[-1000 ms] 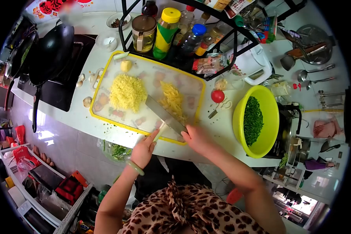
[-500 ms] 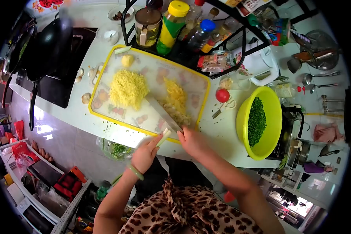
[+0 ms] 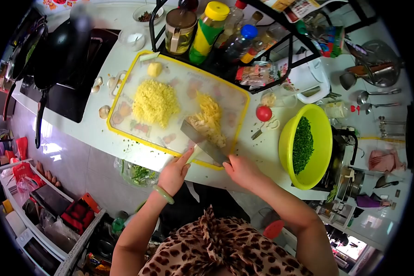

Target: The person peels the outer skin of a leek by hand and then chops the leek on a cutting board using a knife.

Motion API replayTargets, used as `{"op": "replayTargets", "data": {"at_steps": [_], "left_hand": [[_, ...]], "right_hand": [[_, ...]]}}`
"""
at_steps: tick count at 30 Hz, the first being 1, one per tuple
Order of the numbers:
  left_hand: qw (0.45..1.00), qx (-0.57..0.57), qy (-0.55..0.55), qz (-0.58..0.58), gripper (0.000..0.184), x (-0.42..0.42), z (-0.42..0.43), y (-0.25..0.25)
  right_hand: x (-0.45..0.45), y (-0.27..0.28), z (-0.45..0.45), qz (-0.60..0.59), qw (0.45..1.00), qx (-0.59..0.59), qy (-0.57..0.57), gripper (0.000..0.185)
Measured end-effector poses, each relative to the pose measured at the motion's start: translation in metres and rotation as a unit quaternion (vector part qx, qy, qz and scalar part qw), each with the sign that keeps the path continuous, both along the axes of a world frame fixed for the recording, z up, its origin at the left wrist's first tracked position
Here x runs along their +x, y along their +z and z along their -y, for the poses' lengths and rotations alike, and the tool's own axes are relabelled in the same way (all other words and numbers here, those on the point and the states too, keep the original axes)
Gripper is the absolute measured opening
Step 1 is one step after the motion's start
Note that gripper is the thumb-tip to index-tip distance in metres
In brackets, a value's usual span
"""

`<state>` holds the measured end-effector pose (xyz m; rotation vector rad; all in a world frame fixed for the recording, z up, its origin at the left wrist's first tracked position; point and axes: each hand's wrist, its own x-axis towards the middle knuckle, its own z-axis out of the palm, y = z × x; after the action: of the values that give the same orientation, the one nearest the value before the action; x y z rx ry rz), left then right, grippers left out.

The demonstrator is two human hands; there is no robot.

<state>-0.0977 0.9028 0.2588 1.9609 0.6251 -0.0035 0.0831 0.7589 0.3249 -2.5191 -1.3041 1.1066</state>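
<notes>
My right hand [image 3: 238, 169] is wrapped round the handle of a broad knife [image 3: 202, 140], whose blade points up and left over the lower part of the yellow-rimmed cutting board [image 3: 147, 146]. Near the board's front edge, my left hand [image 3: 175, 173] holds a pale stalk [image 3: 195, 155] beside the blade. Yellow shreds [image 3: 209, 115] lie just past the knife, with paler pieces at their lower end. A heap of finely chopped yellow bits [image 3: 154, 103] sits on the board's left part. Above it are a yellow chunk [image 3: 154, 69] and a pale green piece [image 3: 149, 56].
A lime-green bowl [image 3: 286, 142] of chopped greens stands right. Between it and the board lie a tomato [image 3: 263, 113] and scissors [image 3: 256, 134]. A black rack [image 3: 290, 60] with bottles stands behind the board. A wok [image 3: 62, 55] rests on the stove at left.
The knife has moved slightly right and down, its tip now farther from the chopped heap and against the shreds. My left hand still holds the stalk. The whole view has shifted slightly.
</notes>
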Motion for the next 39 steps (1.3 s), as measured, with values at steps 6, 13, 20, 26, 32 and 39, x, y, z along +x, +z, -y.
{"op": "replayTargets", "data": {"at_steps": [6, 13, 20, 26, 32, 39], "left_hand": [[1.0, 0.009, -0.009, 0.011, 0.051, -0.01, 0.006, 0.001], [0.998, 0.01, 0.029, 0.05, 0.046, 0.0, 0.007, -0.004], [0.998, 0.013, 0.034, 0.054, 0.044, 0.003, 0.007, -0.011], [1.0, -0.012, 0.011, -0.008, 0.043, 0.0, 0.007, 0.004], [0.998, -0.012, 0.047, 0.03, 0.039, 0.005, 0.007, -0.001], [0.998, -0.021, 0.054, -0.002, 0.035, 0.009, 0.008, -0.006]], "right_hand": [[-0.021, -0.024, -0.022, 0.005, 0.996, 0.04, -0.08, 0.027], [-0.002, -0.005, -0.011, -0.053, 0.989, 0.071, -0.115, 0.027], [0.001, 0.003, -0.001, -0.011, 1.0, -0.008, -0.011, 0.026], [-0.023, -0.019, -0.027, 0.011, 0.997, 0.04, -0.063, 0.026], [-0.004, -0.025, -0.018, -0.028, 0.99, 0.1, -0.092, 0.024], [0.0, 0.003, -0.004, 0.018, 0.999, 0.023, 0.03, 0.023]]}}
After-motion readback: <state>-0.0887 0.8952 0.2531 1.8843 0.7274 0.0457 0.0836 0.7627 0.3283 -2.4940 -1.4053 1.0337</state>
